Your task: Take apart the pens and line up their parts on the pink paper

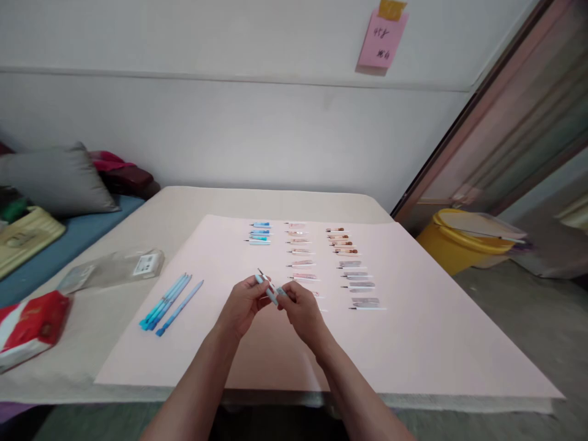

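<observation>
In front of my chest, my left hand (pixel 245 301) is closed with its fingertips on a light blue pen part (pixel 267 289). My right hand (pixel 302 307) meets it from the other side, pinching a small pale pen piece (pixel 280 292). A thin dark-tipped refill (pixel 263 274) slants up between the two hands; which fingers grip it I cannot tell. Several whole blue pens (pixel 168 301) lie to the left. Beyond my hands are rows of pens taken apart: blue pen parts (pixel 260 233), pale pink pen parts (pixel 301 263), brown pen parts (pixel 343 242) and grey pen parts (pixel 361 285).
A pink sheet (pixel 413 343) covers much of the table (pixel 184 205). At left lie a clear plastic bag (pixel 114 272) and a red-and-white packet (pixel 32 327). A grey cushion (pixel 59 180) rests behind them. On the floor at right stands a yellow bucket (pixel 441 248).
</observation>
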### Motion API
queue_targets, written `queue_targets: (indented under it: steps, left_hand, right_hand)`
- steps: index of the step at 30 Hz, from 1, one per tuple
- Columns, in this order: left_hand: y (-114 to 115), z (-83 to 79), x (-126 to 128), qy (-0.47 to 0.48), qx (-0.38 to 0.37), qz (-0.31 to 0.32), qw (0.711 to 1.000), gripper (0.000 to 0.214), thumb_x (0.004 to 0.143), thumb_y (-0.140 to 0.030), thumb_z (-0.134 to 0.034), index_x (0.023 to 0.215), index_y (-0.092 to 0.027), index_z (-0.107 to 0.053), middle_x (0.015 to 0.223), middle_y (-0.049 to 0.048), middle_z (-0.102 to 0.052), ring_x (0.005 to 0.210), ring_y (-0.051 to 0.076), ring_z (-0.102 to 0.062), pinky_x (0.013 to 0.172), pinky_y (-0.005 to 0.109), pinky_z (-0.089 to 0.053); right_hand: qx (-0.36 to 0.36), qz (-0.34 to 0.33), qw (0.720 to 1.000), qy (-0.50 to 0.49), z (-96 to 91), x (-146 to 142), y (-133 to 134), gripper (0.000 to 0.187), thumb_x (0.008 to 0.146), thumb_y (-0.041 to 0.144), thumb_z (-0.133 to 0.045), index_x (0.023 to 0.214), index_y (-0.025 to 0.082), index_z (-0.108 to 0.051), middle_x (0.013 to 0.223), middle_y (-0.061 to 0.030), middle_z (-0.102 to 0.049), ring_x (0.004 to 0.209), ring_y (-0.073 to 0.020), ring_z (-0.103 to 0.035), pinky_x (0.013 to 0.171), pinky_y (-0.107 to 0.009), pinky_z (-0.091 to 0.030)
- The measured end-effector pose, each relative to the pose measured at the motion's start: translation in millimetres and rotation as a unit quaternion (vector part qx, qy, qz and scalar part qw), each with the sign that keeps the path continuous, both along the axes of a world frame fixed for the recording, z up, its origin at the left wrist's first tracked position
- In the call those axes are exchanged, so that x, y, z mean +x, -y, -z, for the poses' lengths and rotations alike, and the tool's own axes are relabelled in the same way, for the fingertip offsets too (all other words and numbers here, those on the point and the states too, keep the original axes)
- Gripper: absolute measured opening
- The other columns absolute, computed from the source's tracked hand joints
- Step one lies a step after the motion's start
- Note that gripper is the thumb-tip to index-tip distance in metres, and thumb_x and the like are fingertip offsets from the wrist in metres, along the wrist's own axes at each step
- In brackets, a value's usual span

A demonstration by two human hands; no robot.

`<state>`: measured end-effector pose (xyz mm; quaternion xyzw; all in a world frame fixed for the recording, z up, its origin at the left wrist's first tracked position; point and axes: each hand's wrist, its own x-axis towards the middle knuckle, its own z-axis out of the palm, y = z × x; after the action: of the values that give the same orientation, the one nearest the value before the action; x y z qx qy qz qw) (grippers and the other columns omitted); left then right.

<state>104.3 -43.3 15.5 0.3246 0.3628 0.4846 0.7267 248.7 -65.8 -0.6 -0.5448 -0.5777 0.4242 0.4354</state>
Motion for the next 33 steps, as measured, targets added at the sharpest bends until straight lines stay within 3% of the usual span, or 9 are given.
queue_targets:
  steps: [3, 7, 10, 20, 27, 33]
  left_hand:
    - [-7, 3.2, -11, 0.013, -0.029, -0.09, 0.995, 0.013, 0.07, -0.02, -0.068, 0.077, -0.011, -0.063, 0.075, 0.0056, -0.062, 0.066, 0.01, -0.058, 0.062, 0.021, -0.049]
    - [-21, 11.9, -33, 0.071, -0.081, -0.232, 0.967, 0.006, 0.073, -0.013, -0.065, 0.077, -0.011, -0.061, 0.074, 0.0056, -0.063, 0.063, 0.009, -0.059, 0.057, 0.019, -0.05]
    - [-27, 16.2, -44, 0.109, -0.113, -0.267, 0.951, 0.002, 0.076, -0.012, -0.061, 0.075, -0.011, -0.059, 0.072, 0.0052, -0.062, 0.062, 0.009, -0.06, 0.056, 0.019, -0.052]
    - [-23, 9.4, -40, 0.128, -0.108, -0.222, 0.96, 0.002, 0.076, -0.013, -0.061, 0.077, -0.011, -0.06, 0.073, 0.0045, -0.063, 0.062, 0.008, -0.06, 0.057, 0.018, -0.052]
    - [-18, 6.1, -34, 0.047, -0.081, -0.201, 0.975, 0.01, 0.073, -0.013, -0.064, 0.082, -0.011, -0.062, 0.076, 0.0054, -0.064, 0.064, 0.01, -0.061, 0.054, 0.017, -0.05]
    - [-7, 16.0, -11, 0.021, -0.147, -0.13, 0.98, 0.014, 0.072, -0.022, -0.067, 0.077, -0.012, -0.06, 0.07, 0.0044, -0.064, 0.06, 0.009, -0.06, 0.052, 0.018, -0.049]
  right_hand:
    - [-0.005, 0.002, 1.0, -0.013, -1.5, 1, 0, 0.009, 0.076, 0.023, -0.05, 0.068, 0.019, -0.051, 0.054, 0.0052, -0.052, 0.044, -0.007, -0.038, 0.045, -0.02, -0.028]
    - [-0.023, -0.026, 0.999, -0.027, -4.8, 1, 2, 0.005, 0.076, 0.021, -0.05, 0.072, 0.019, -0.052, 0.059, 0.0041, -0.056, 0.044, -0.0064, -0.039, 0.045, -0.02, -0.029]
    - [-0.031, -0.049, 0.998, -0.024, -6.2, -1, 5, 0.003, 0.075, 0.019, -0.05, 0.073, 0.019, -0.053, 0.06, 0.0036, -0.057, 0.045, -0.0064, -0.041, 0.046, -0.019, -0.03]
    - [-0.033, -0.063, 0.997, -0.014, -5.8, -4, 7, 0.004, 0.074, 0.019, -0.051, 0.072, 0.019, -0.054, 0.06, 0.0024, -0.059, 0.047, -0.0076, -0.044, 0.045, -0.019, -0.031]
    - [-0.03, -0.067, 0.997, 0.001, -6.1, -5, 8, 0.004, 0.074, 0.019, -0.051, 0.072, 0.019, -0.055, 0.06, 0.0026, -0.06, 0.048, -0.0079, -0.045, 0.047, -0.019, -0.032]
    - [0.004, -0.035, 0.999, 0.032, -4.8, -5, 7, 0.004, 0.072, 0.018, -0.051, 0.07, 0.018, -0.054, 0.057, 0.0037, -0.055, 0.053, -0.0094, -0.046, 0.051, -0.02, -0.032]
